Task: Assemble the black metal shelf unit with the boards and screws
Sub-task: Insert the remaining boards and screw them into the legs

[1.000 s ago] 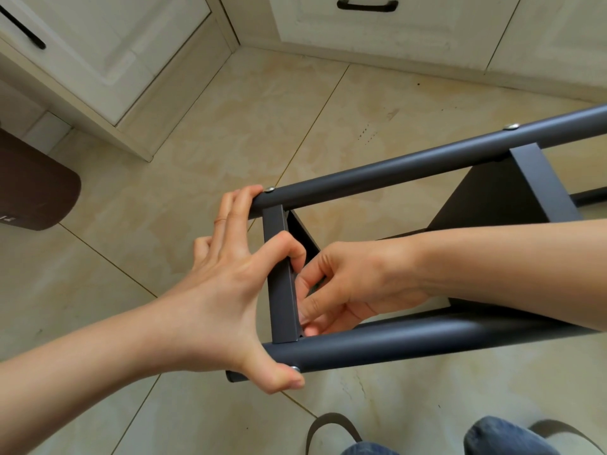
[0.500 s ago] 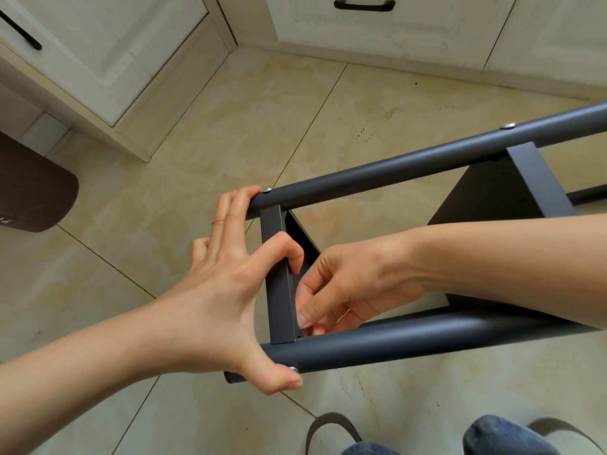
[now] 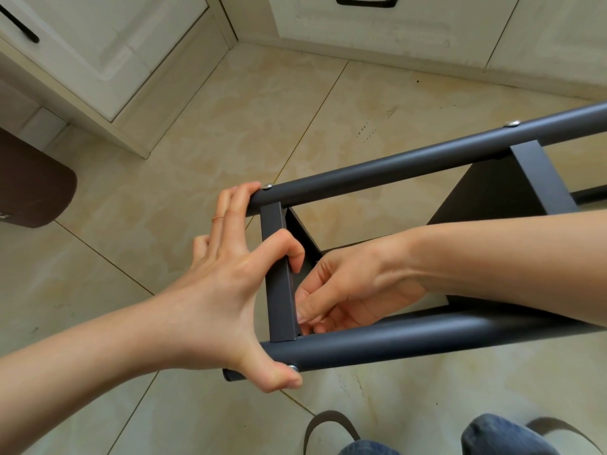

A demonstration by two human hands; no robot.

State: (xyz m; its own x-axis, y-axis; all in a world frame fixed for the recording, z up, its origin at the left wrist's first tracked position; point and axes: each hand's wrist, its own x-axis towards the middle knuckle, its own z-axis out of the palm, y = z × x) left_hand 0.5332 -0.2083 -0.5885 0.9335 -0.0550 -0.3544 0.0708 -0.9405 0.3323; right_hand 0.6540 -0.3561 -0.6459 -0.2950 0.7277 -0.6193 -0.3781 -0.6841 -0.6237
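The black metal shelf unit [image 3: 410, 165] lies on its side above the tiled floor [image 3: 197, 152], its two round tubes running from the lower left up toward the right edge. A flat crossbar [image 3: 279, 277] joins the tubes near their left ends, and a dark board [image 3: 492, 195] stands between them further right.

The left hand [image 3: 223, 290] spans that end of the frame: its fingers [image 3: 236, 201] lie straight against the end of the far tube [image 3: 427, 159], the index finger hooks over the crossbar, and the thumb presses the near tube [image 3: 427, 336] just beside a silver screw [image 3: 292, 367]. The right hand [image 3: 348, 287] reaches in between the tubes, its fingers curled tight together just beside the crossbar's lower end; I cannot tell what they pinch, if anything.

Two more screw heads [image 3: 267, 186] show on the far tube. Cream cabinets [image 3: 394, 27] line the floor behind, a brown mat [image 3: 29, 185] lies at the left, and the person's jeans [image 3: 509, 435] show at the bottom.
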